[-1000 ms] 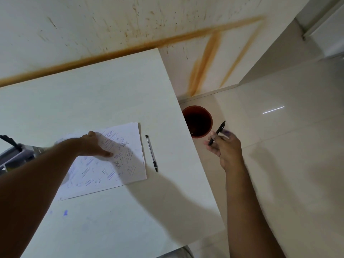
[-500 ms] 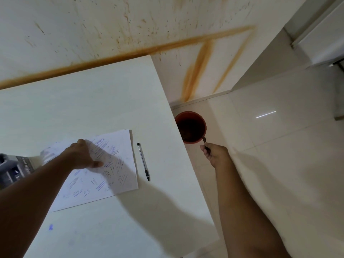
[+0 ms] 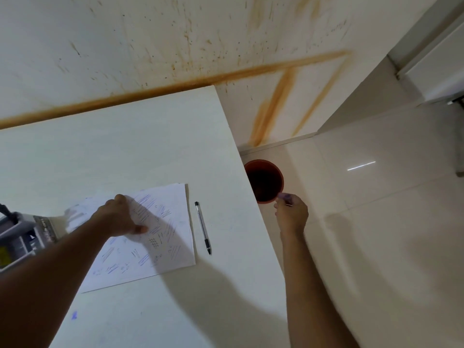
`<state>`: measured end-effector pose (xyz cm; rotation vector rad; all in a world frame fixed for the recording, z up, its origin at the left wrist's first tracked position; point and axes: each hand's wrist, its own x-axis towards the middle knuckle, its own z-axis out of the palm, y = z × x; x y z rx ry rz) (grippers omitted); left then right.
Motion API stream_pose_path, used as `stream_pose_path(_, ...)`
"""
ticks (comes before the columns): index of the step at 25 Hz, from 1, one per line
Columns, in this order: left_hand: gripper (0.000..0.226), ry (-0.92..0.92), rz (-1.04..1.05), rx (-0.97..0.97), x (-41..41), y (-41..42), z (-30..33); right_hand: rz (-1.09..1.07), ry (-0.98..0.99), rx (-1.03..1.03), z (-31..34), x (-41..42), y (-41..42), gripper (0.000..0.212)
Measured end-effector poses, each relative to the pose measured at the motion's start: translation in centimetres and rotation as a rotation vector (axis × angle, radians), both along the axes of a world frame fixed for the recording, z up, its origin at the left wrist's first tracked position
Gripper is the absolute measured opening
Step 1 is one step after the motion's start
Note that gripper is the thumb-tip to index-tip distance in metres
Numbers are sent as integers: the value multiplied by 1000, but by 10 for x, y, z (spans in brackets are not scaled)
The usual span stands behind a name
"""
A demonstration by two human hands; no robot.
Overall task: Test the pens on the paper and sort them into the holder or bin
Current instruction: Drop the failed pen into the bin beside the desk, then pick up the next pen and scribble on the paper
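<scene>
One slim clear-barrelled pen (image 3: pixel 203 227) lies on the table (image 3: pixel 150 136) just beside the right edge of the scribbled paper (image 3: pixel 160 237), near the table's right edge and within reach for testing. The left hand (image 3: pixel 120 217) presses flat on the sheet, probably to stop the thin paper sliding. The right hand (image 3: pixel 291 212) hangs at the rim of the round red-brown bin (image 3: pixel 263 180) on the glossy floor, fingers curled; whether it holds anything cannot be told.

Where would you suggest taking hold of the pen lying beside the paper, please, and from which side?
Pinch the pen around the middle of its clear barrel, coming straight down from above. It lies flat on the table, apart from the paper, with open space along both long sides for a finger and thumb. The right hand is nearest.
</scene>
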<state>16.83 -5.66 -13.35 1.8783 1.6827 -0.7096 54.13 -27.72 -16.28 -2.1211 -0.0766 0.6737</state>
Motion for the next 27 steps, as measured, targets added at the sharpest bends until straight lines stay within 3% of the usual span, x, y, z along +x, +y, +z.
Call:
stream_pose_path(2,121,-4,-5,1,1,-1,2,65,-167,90,23,-42,-1,23)
stream_pose_path(5,120,-14,-11,4,0,-3,5,379,-236,173,43,-111,-1,17)
stream_pose_path(8,118,-34,-23,22,-3,-5,7,632,-291,51,36,-157,-9,16)
stream_pose_path(16,105,-141,-51,60,-15,-13,10,700,-526,-146,27,-179,-10,19)
stream_pose_path(19,103,-177,-95,80,-20,-18,12,667,-415,-276,29,-176,-6,21)
stream_pose_path(21,93,-242,-106,82,-25,-21,15,611,-256,-251,36,-173,-1,19)
stream_pose_path(24,50,-438,-42,111,-44,-29,19,457,160,24,60,-172,9,13)
stream_pose_path(26,17,-598,-30,209,-64,-41,19,505,283,176,74,-178,13,11)
stream_pose_path(27,12,-656,-42,282,-71,-51,18,541,319,223,80,-184,16,14)
